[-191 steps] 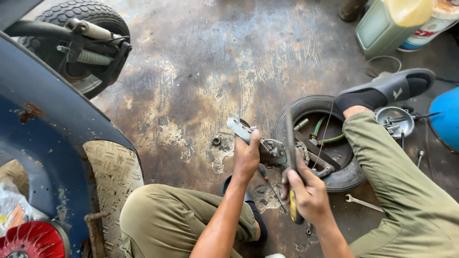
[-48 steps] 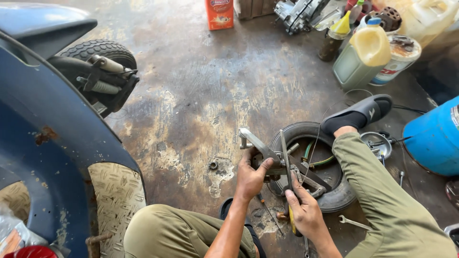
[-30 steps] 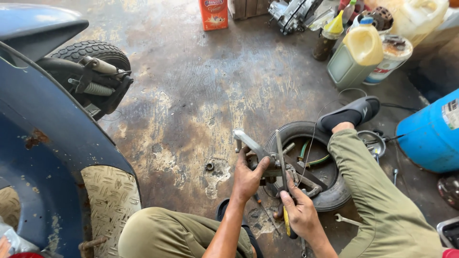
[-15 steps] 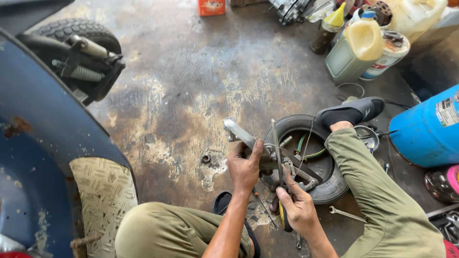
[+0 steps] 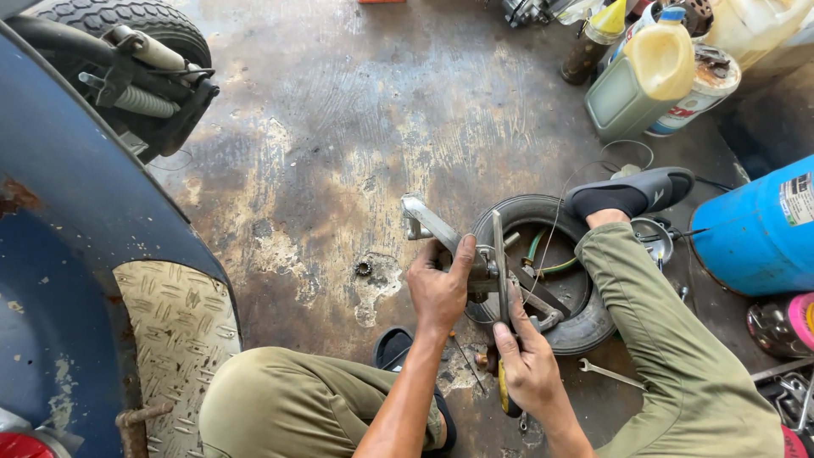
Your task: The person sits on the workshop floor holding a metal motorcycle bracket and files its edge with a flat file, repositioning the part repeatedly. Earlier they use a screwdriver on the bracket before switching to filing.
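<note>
My left hand [image 5: 439, 287] grips a grey metal lever part [image 5: 428, 223] that rests on a small black tyre [image 5: 585, 326] lying flat on the floor. My right hand [image 5: 530, 365] holds a long screwdriver with a yellow-and-black handle [image 5: 500, 280]; its shaft points up against the metal part. My right leg in olive trousers [image 5: 678, 339] stretches over the tyre, the foot in a black sandal [image 5: 632, 192].
A blue scooter body [image 5: 76, 254] with a chequered footplate and a wheel [image 5: 127, 51] fills the left. Oil jugs and cans [image 5: 644, 72] stand at the back right, a blue drum [image 5: 759, 229] on the right. A small gear [image 5: 365, 269] and a spanner [image 5: 610, 373] lie on the stained concrete.
Both hands keep hold of the metal part and the screwdriver over the tyre. The camera has tilted down and left, so the scooter wheel and jugs sit higher in the view.
</note>
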